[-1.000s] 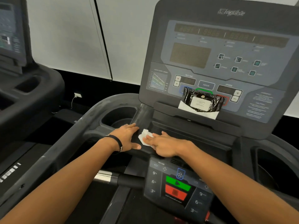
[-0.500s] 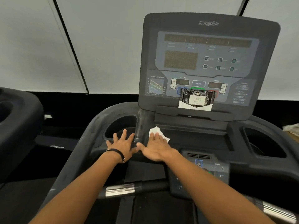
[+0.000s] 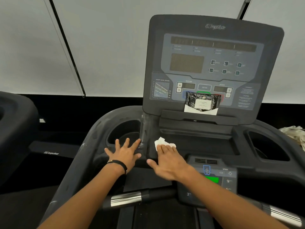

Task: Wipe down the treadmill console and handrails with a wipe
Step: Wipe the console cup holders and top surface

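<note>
While the left hand (image 3: 126, 153) lies flat with fingers spread beside the left cup holder (image 3: 123, 132), the right hand (image 3: 168, 160) presses open-palmed on the white wipe (image 3: 162, 142) at frame centre. The wipe pokes out past its fingertips on the console (image 3: 214, 63) tray, right of the left hand.

The console (image 3: 212, 63) bears the brand "Impulse" at its 12 o'clock edge. Lower down, it reads "HEART RATE ZONES" over a chart at 8 o'clock, then "INCLINE", "ENTER" and "SPEED" across the button row. The lower keypad (image 3: 212, 179) shows "SPEED" with minus and plus signs, and "9" and "3". The neighbouring machine (image 3: 51, 153), at 9 o'clock, also reads "Impulse". The smaller print is too blurred to read.
</note>
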### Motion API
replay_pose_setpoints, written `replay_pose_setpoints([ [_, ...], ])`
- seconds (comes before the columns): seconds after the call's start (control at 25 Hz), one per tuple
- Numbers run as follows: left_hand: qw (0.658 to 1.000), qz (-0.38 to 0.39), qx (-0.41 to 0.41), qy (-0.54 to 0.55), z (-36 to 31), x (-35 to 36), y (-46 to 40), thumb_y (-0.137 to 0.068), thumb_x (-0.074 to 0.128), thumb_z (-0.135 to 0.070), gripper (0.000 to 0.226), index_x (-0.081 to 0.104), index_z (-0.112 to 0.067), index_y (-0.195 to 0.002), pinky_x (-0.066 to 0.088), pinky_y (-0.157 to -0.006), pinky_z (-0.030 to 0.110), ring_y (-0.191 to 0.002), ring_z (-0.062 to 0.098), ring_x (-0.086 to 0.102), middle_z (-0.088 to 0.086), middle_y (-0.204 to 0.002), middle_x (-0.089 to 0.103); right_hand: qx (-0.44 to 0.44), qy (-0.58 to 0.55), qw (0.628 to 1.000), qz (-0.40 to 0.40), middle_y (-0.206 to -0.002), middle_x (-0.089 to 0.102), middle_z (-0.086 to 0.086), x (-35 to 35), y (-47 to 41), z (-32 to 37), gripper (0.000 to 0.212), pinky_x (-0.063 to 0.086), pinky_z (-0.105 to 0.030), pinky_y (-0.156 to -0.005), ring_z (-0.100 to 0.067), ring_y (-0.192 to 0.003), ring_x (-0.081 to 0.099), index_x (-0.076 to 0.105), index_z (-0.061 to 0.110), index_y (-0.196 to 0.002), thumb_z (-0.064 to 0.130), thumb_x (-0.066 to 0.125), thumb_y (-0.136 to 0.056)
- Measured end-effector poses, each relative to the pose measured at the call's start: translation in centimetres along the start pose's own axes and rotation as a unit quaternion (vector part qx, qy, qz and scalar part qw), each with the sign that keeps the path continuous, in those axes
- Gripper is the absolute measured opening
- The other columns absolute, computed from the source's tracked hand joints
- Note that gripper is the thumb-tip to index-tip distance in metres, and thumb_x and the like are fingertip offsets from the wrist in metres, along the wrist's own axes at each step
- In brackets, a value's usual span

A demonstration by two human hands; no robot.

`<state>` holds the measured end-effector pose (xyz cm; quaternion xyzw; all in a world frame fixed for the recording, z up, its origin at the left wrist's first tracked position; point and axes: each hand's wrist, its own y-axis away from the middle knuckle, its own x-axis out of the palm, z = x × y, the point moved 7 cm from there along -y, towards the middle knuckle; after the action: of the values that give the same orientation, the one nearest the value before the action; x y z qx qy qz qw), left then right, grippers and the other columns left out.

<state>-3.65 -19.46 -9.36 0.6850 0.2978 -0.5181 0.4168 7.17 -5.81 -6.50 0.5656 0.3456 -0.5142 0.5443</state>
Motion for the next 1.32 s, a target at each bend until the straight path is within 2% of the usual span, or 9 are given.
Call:
replay_pose_setpoints([
  [0.16, 0.999, -0.019, -0.035, -0.002, 2.6, 0.1, -0.1, -0.092, 0.029, -0.068, 0.062, 0.009, -0.050, -0.149, 0.004, -0.105, 0.075, -0.146, 0.036, -0.013, -0.004, -0.163, 0.001, 0.061, -0.043, 0.996, 0.058, -0.163, -0.011, -0.028, 0.9, -3.9, 0.6, 0.100, -0.003, -0.050, -0.124, -0.040, -0.152, -0.010, -0.011, 0.000, -0.155, 0.072, 0.022, -0.095],
  [0.28, 0.999, -0.004, -0.035, -0.005, 2.5, 0.0, -0.4, -0.093, 0.031, -0.065, 0.061, 0.011, -0.050, -0.148, 0.006, -0.105, 0.077, -0.146, 0.038, -0.013, -0.005, -0.162, 0.002, 0.087, -0.093, 0.990, 0.058, -0.164, -0.012, -0.026, 0.1, -7.1, -1.1, 0.102, -0.001, -0.051, -0.124, -0.039, -0.152, -0.011, -0.013, 0.001, -0.155, 0.074, 0.021, -0.094],
  [0.4, 0.999, 0.019, -0.035, -0.006, 2.0, -0.2, -0.7, -0.093, 0.034, -0.064, 0.060, 0.012, -0.052, -0.147, 0.007, -0.103, 0.079, -0.145, 0.041, -0.012, -0.004, -0.162, 0.004, 0.051, -0.081, 0.994, 0.043, -0.165, -0.011, -0.023, -0.1, -5.2, -1.2, 0.097, -0.003, -0.049, -0.124, -0.035, -0.153, -0.011, -0.011, 0.003, -0.156, 0.071, 0.022, -0.096],
  [0.6, 0.999, 0.023, -0.043, 0.000, 2.2, -0.3, -0.7, -0.093, 0.037, -0.063, 0.058, 0.015, -0.054, -0.146, 0.007, -0.103, 0.079, -0.145, 0.041, -0.012, -0.004, -0.162, 0.004, -0.033, 0.063, 0.997, 0.004, -0.165, 0.004, -0.026, 0.7, 1.3, 0.8, 0.093, -0.003, -0.052, -0.123, -0.038, -0.153, 0.001, 0.003, 0.001, -0.158, 0.069, 0.018, -0.097],
  [0.8, 0.999, 0.024, -0.039, 0.000, 2.0, -0.4, -0.7, -0.094, 0.036, -0.062, 0.057, 0.018, -0.052, -0.146, 0.006, -0.103, 0.079, -0.145, 0.041, -0.012, -0.003, -0.162, 0.006, -0.009, 0.135, 0.991, 0.022, -0.149, 0.041, -0.019, -2.4, 3.2, -4.0, 0.083, 0.001, -0.057, -0.122, -0.033, -0.141, 0.035, 0.044, 0.000, -0.145, 0.064, 0.018, -0.100],
  [0.88, 0.999, 0.027, -0.036, 0.006, 1.8, -0.4, -0.6, -0.094, 0.037, -0.061, 0.056, 0.020, -0.050, -0.146, 0.004, -0.102, 0.080, -0.145, 0.042, -0.013, -0.002, -0.162, 0.006, 0.001, 0.130, 0.991, 0.026, -0.148, 0.043, -0.021, -2.3, 3.3, -4.8, 0.085, 0.003, -0.055, -0.122, -0.035, -0.138, 0.038, 0.048, -0.001, -0.142, 0.066, 0.018, -0.099],
  [1.0, 0.999, 0.036, -0.038, 0.007, 1.8, -0.5, -0.6, -0.094, 0.038, -0.061, 0.057, 0.021, -0.050, -0.146, 0.004, -0.102, 0.080, -0.145, 0.042, -0.013, -0.001, -0.162, 0.004, -0.031, 0.078, 0.996, 0.013, -0.161, 0.021, -0.024, -0.3, 2.1, -1.1, 0.089, 0.003, -0.052, -0.123, -0.040, -0.148, 0.021, 0.026, 0.002, -0.154, 0.069, 0.021, -0.096],
  [1.16, 0.999, 0.018, -0.038, 0.002, 2.0, -0.6, -0.2, -0.093, 0.039, -0.063, 0.058, 0.019, -0.051, -0.146, 0.007, -0.104, 0.078, -0.145, 0.041, -0.012, -0.001, -0.162, 0.001, -0.071, 0.030, 0.997, -0.008, -0.168, -0.002, -0.011, 1.8, 0.2, 4.2, 0.080, -0.008, -0.051, -0.123, -0.029, -0.154, -0.009, 0.011, 0.014, -0.160, 0.064, 0.022, -0.099],
  [1.32, 0.999, 0.010, -0.034, -0.004, 2.6, -0.3, 0.1, -0.094, 0.038, -0.060, 0.060, 0.013, -0.051, -0.148, 0.008, -0.108, 0.074, -0.145, 0.039, -0.014, 0.000, -0.163, 0.000, -0.072, 0.041, 0.996, -0.038, -0.168, -0.006, -0.006, 2.2, 1.8, 3.3, 0.075, -0.012, -0.051, -0.122, -0.025, -0.154, -0.011, 0.007, 0.012, -0.160, 0.059, 0.018, -0.102],
])
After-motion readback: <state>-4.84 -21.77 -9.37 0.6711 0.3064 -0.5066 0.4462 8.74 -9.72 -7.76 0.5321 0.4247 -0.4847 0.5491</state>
